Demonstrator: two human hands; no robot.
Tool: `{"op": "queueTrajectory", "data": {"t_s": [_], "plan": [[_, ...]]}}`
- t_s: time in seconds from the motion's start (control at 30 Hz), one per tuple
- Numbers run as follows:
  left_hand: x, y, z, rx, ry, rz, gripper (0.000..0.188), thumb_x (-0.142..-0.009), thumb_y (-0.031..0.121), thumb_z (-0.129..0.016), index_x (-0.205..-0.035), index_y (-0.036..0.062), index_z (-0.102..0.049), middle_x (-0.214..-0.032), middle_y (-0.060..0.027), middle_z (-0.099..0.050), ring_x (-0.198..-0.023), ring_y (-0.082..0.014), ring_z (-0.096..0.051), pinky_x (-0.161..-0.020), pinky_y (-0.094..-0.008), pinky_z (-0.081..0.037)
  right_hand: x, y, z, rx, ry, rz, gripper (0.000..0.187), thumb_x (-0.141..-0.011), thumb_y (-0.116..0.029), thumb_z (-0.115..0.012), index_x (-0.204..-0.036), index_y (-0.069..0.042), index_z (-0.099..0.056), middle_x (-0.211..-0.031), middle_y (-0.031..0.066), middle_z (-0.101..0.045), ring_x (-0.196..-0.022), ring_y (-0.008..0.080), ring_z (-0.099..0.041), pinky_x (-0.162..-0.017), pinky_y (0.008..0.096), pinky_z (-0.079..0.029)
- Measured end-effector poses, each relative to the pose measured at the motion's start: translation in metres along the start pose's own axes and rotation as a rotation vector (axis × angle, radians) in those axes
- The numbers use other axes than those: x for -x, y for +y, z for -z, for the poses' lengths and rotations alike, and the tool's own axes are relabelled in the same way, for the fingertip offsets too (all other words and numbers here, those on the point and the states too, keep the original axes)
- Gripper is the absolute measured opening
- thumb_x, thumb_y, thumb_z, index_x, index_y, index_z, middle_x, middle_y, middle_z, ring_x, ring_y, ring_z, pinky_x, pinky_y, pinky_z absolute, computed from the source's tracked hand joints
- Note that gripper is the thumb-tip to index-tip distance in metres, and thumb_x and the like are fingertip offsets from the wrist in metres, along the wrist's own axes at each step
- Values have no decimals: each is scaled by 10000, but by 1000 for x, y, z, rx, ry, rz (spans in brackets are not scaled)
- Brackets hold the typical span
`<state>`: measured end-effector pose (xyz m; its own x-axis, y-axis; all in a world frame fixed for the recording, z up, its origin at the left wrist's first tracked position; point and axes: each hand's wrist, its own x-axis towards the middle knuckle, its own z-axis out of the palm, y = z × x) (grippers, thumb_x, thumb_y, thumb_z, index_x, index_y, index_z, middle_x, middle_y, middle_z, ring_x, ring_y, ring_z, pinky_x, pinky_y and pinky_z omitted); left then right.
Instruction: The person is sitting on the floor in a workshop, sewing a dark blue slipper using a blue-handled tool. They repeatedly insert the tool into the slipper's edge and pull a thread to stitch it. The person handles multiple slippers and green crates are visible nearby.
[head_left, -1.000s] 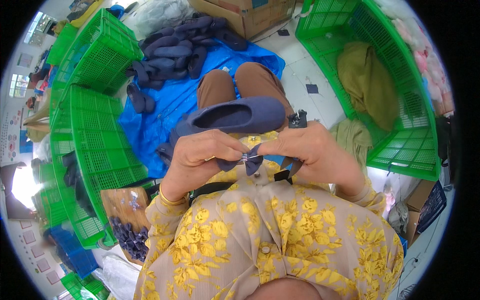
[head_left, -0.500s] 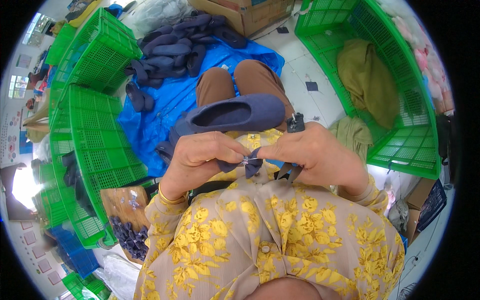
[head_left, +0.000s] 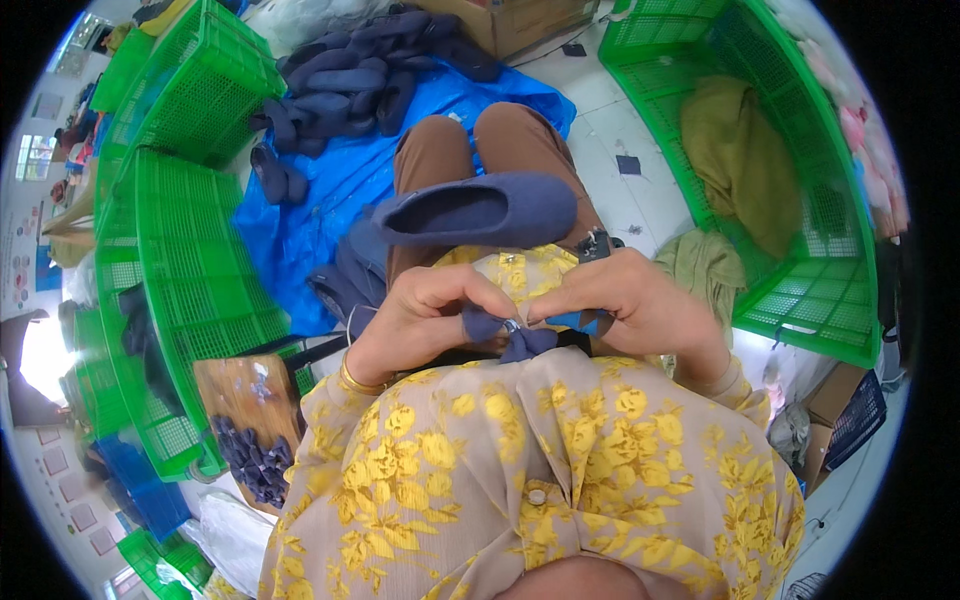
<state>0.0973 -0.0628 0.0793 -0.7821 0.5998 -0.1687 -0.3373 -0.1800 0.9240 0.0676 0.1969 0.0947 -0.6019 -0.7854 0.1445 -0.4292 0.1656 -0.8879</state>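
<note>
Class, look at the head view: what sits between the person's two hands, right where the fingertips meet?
In the head view, a small dark blue fabric bow sits between the left hand and the right hand, pinched by both, with a small shiny metal piece at its middle.

Two hands, the left hand [head_left: 425,318] and the right hand [head_left: 640,305], meet on one small blue bow [head_left: 515,338], and one blue slipper [head_left: 478,210] lies across the two knees [head_left: 480,145]. One blue tarp [head_left: 340,180] carries one heap of dark blue slippers [head_left: 350,75], too tangled to count singly, and one wooden stool [head_left: 245,385] bears one pile of dark bows [head_left: 255,465], likewise uncountable. At least four green plastic crates show: one large crate [head_left: 800,290] on the person's right holding one olive cloth [head_left: 735,150], and three crates [head_left: 170,240] stacked along the left, with more partly hidden at the rim.
</note>
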Motion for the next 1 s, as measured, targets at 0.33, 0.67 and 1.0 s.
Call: {"op": "queueTrajectory", "data": {"t_s": [0.33,0.67,1.0], "plan": [[7,-12,-3,96,75,61,119,-881,-4,-659,-997,-10,-634,-947,-82,-674,-826,-135,-673,-740,-256,-569,6,1,-25,-73,104,-51,476,-677,112,-620,-1100,-100,-680,-957,93,-715,-866,262,-695,-738,322,-542],[7,-15,-6,97,112,99,101,-878,9,-672,-974,-5,-644,-873,-80,-683,-769,-132,-677,-703,-248,-565,9,7,-32,-56,135,-22,557,-606,120,-637,-1115,-101,-676,-934,92,-709,-843,268,-691,-714,326,-541],[2,-14,-7,107,122,177,108,-848,10,-710,-939,-6,-654,-843,-65,-691,-714,-100,-653,-640,-234,-553,10,5,-36,12,152,4,598,-542,66,-706,-1115,-92,-640,-984,80,-695,-891,273,-680,-717,326,-541]]}}
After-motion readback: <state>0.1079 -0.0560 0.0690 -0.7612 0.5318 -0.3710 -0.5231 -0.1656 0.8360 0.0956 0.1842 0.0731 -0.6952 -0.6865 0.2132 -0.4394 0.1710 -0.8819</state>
